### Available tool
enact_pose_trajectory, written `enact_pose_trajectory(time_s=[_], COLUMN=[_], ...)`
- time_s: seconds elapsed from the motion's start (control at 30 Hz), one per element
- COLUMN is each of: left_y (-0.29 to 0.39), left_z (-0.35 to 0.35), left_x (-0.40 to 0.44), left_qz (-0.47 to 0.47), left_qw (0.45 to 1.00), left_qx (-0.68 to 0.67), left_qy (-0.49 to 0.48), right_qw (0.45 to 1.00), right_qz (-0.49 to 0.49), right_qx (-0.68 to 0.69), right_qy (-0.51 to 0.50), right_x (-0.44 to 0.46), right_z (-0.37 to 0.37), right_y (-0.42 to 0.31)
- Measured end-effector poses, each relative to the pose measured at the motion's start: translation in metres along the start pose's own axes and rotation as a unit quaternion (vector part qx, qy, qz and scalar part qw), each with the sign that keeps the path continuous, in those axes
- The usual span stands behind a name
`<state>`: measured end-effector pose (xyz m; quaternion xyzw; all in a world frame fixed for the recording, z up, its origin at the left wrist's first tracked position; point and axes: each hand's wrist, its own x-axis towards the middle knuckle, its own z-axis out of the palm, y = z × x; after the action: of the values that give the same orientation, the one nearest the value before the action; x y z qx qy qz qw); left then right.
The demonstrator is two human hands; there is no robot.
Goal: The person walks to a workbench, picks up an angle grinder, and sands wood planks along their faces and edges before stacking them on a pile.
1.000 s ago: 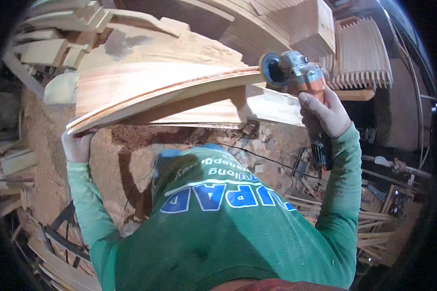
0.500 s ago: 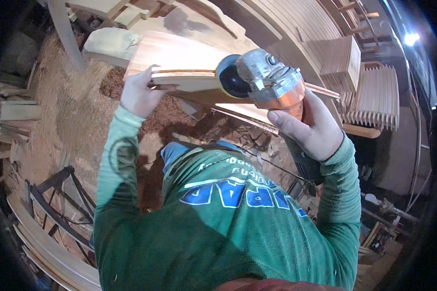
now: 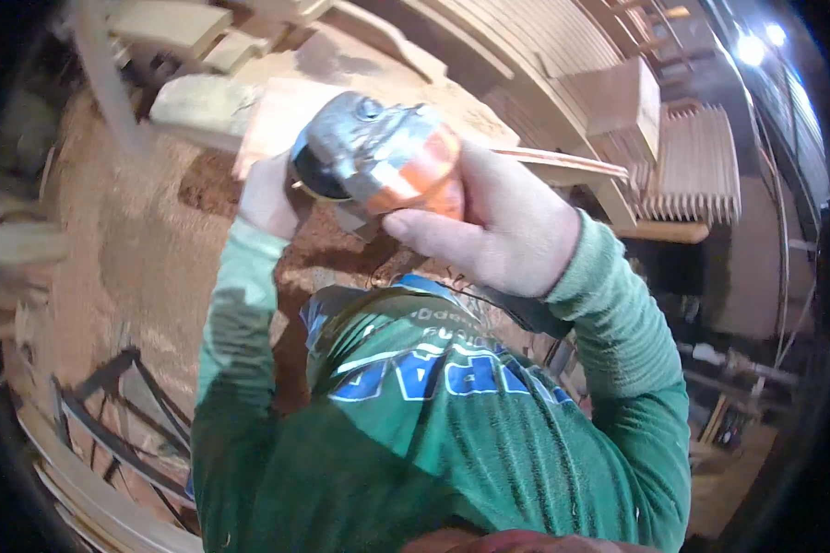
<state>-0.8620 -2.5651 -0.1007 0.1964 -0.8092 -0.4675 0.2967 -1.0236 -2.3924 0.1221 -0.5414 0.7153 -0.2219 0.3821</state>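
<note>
My right hand [image 3: 516, 217] is wrapped round the orange body of an angle grinder [image 3: 378, 152], thumb along its near side. The grinder has a silver metal head, and its dark round disc [image 3: 315, 170] faces left, over the edge of a pale wooden board [image 3: 281, 111]. At the left part of that board is my left hand [image 3: 272, 198], closed on its edge, the fingers partly hidden by the grinder. The board's right end shows beyond my right hand. Whether the disc touches the wood, I cannot tell.
A stone-like pale block [image 3: 203, 106] lies at the board's left end. Stacked slats [image 3: 692, 166] stand at the right. Sawdust [image 3: 138, 212] covers the floor, with a dark metal frame [image 3: 111, 405] at lower left. More wood pieces [image 3: 171, 23] lie at the back.
My right hand has carried the grinder left along the board, close to my left hand. My left hand has shifted slightly right and down and stays at the board.
</note>
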Motion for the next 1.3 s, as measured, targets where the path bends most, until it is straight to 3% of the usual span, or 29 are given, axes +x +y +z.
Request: enact_pose_trajectory(time_s=[0.03, 0.07, 0.17, 0.27, 0.37, 0.4, 0.53, 0.6, 0.63, 0.67, 0.73, 0.8, 1.0, 1.1, 1.23, 1.3], left_y=[0.007, 0.016, 0.026, 0.025, 0.011, 0.007, 0.016, 0.016, 0.012, 0.003, -0.014, -0.008, -0.008, -0.019, -0.022, -0.015], left_z=[0.001, -0.005, 0.002, 0.004, 0.003, 0.003, 0.006, -0.001, 0.003, -0.002, -0.007, -0.008, -0.01, -0.016, -0.021, -0.02], left_x=[0.005, 0.001, 0.001, -0.003, -0.008, -0.01, -0.012, -0.012, -0.012, -0.014, -0.023, -0.023, -0.024, -0.027, -0.028, -0.023], left_qz=[-0.036, -0.025, -0.045, -0.067, -0.055, -0.043, -0.111, -0.099, -0.129, -0.112, -0.127, -0.127, -0.161, -0.162, -0.186, -0.16], left_qw=[0.999, 0.995, 0.996, 0.992, 0.998, 0.999, 0.993, 0.991, 0.99, 0.986, 0.99, 0.987, 0.985, 0.984, 0.981, 0.984], left_qx=[-0.018, 0.088, -0.075, -0.106, -0.011, 0.021, -0.017, 0.091, 0.025, 0.119, 0.017, 0.091, 0.021, 0.047, 0.053, 0.062], left_qy=[-0.011, -0.034, 0.0, 0.002, 0.011, 0.021, 0.045, 0.024, 0.048, 0.028, 0.058, 0.048, 0.063, 0.061, 0.031, 0.043], right_qw=[1.0, 0.998, 0.996, 0.988, 0.979, 0.976, 0.964, 0.962, 0.959, 0.954, 0.951, 0.946, 0.93, 0.917, 0.874, 0.857], right_qz=[0.027, 0.055, 0.028, 0.099, 0.14, 0.096, 0.161, 0.166, 0.185, 0.204, 0.219, 0.232, 0.251, 0.256, 0.292, 0.263], right_qx=[-0.003, -0.006, 0.028, -0.005, 0.047, 0.096, 0.152, 0.134, 0.128, 0.121, 0.101, 0.102, 0.117, 0.132, 0.191, 0.213], right_qy=[0.009, 0.018, 0.082, 0.119, 0.141, 0.172, 0.147, 0.168, 0.175, 0.182, 0.194, 0.202, 0.243, 0.275, 0.337, 0.389], right_x=[-0.006, -0.013, -0.038, -0.073, -0.102, -0.109, -0.139, -0.153, -0.158, -0.167, -0.182, -0.196, -0.23, -0.245, -0.263, -0.276], right_z=[-0.004, -0.009, -0.025, -0.044, -0.068, -0.072, -0.113, -0.128, -0.135, -0.144, -0.158, -0.17, -0.204, -0.214, -0.221, -0.21], right_y=[0.002, 0.003, 0.02, 0.057, 0.091, 0.112, 0.14, 0.155, 0.156, 0.159, 0.18, 0.2, 0.242, 0.266, 0.286, 0.302])
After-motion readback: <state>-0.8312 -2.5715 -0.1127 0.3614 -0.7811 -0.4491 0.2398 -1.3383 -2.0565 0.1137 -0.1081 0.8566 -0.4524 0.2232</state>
